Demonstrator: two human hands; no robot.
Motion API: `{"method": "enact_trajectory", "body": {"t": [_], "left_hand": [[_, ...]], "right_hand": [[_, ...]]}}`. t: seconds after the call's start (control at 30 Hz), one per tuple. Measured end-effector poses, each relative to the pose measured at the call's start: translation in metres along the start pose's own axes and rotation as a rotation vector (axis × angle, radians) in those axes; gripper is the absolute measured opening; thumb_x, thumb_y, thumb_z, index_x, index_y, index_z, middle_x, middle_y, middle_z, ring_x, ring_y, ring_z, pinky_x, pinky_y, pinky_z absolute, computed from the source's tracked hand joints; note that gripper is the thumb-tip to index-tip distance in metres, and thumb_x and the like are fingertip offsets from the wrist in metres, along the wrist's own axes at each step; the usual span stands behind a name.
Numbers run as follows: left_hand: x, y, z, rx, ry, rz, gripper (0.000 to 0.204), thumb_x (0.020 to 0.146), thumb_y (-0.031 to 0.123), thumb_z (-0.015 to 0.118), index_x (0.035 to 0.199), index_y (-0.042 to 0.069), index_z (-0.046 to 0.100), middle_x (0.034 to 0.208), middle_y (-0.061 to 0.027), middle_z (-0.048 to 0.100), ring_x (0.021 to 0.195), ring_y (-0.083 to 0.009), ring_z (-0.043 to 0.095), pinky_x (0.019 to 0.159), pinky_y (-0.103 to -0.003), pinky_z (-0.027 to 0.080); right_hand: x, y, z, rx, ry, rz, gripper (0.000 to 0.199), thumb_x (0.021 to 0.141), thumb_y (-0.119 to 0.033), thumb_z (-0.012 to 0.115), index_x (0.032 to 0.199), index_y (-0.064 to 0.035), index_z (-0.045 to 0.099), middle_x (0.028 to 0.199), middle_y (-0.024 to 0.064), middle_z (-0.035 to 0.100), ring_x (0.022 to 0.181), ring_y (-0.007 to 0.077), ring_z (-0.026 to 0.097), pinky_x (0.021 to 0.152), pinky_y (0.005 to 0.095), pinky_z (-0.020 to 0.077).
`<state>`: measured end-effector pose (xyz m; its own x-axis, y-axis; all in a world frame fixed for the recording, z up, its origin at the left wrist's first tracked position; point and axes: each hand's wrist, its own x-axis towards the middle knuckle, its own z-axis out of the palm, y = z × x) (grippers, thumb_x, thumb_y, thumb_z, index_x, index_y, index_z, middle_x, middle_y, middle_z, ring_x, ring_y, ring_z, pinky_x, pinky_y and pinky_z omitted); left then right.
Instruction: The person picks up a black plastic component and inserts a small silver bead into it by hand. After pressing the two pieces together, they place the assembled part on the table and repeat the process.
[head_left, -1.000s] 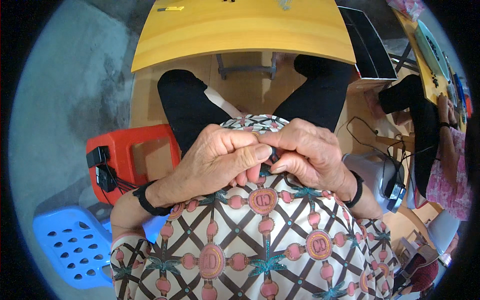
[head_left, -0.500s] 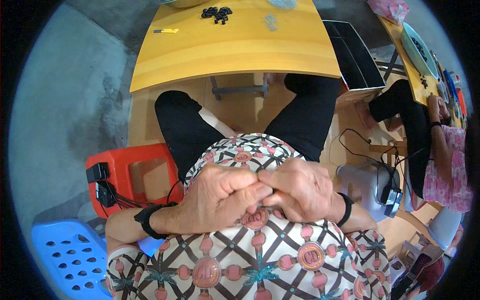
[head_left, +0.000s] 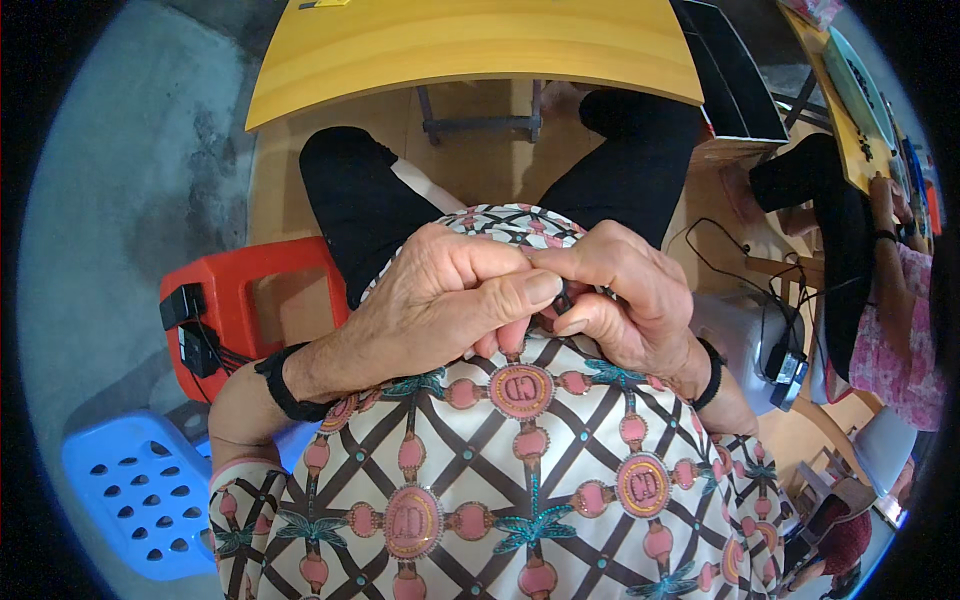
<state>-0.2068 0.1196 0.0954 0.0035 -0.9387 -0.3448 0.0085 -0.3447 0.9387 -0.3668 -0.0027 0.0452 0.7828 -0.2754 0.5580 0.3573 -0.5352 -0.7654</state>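
Close to my body, above the patterned shirt, both hands meet at the fingertips. A small black part shows in the gap between them, mostly covered by fingers; its exact kind cannot be made out. My left hand is closed, thumb and fingers pinching the part from the left. From the other side, my right hand is closed with bent fingers and thumb around the same part. Each wrist wears a black band.
Ahead stands a yellow table, a yellow item cut off at its far edge. A black open box sits right of it. At left are a red stool and a blue stool. Another person works far right beside a pale basin.
My hands have risen in view, and the black part between them shows more. The view has tilted down, so the black pieces and clear items on the table are out of sight.
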Motion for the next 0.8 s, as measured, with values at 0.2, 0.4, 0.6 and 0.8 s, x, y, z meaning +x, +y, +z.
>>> {"method": "enact_trajectory", "body": {"t": [0.2,0.4,0.6,0.8], "left_hand": [[-0.003,-0.006,-0.005,-0.043,-0.03,0.005,0.037,0.094,0.03,0.055,0.074,0.002,0.067,0.057,-0.0004,0.059,0.051,-0.0028,0.053,0.045,-0.017,0.043],[-0.002,-0.005,-0.003,-0.051,-0.018,-0.03,0.037,0.094,0.031,0.055,0.075,0.001,0.067,0.059,-0.0004,0.06,0.051,-0.0031,0.053,0.046,-0.017,0.043],[-0.001,-0.003,-0.011,-0.021,-0.05,-0.011,0.039,0.094,0.032,0.055,0.072,0.002,0.064,0.06,-0.0004,0.06,0.054,-0.0037,0.054,0.048,-0.018,0.043],[0.002,0.004,-0.016,0.007,-0.046,-0.035,0.04,0.097,0.033,0.05,0.074,0.003,0.061,0.066,0.0016,0.057,0.058,-0.0026,0.05,0.051,-0.017,0.04]], "right_hand": [[0.001,-0.001,0.004,0.039,0.004,0.032,0.04,0.075,-0.027,0.071,0.102,0.0021,0.064,0.076,0.0086,0.059,0.064,0.0211,0.055,0.058,0.0312,0.0447],[-0.002,0.001,0.004,0.059,0.019,0.057,0.04,0.076,-0.027,0.071,0.103,0.0016,0.065,0.08,0.0092,0.062,0.068,0.0209,0.058,0.061,0.0306,0.0467],[0.005,0.005,-0.001,-0.005,0.01,0.03,0.038,0.075,-0.024,0.072,0.104,0.0007,0.066,0.079,0.0088,0.064,0.069,0.0197,0.059,0.062,0.0291,0.0477],[0.014,0.012,-0.002,-0.069,0.051,0.005,0.037,0.073,-0.02,0.074,0.104,-0.0006,0.067,0.078,0.0076,0.064,0.07,0.0177,0.06,0.061,0.0281,0.0482]]}}
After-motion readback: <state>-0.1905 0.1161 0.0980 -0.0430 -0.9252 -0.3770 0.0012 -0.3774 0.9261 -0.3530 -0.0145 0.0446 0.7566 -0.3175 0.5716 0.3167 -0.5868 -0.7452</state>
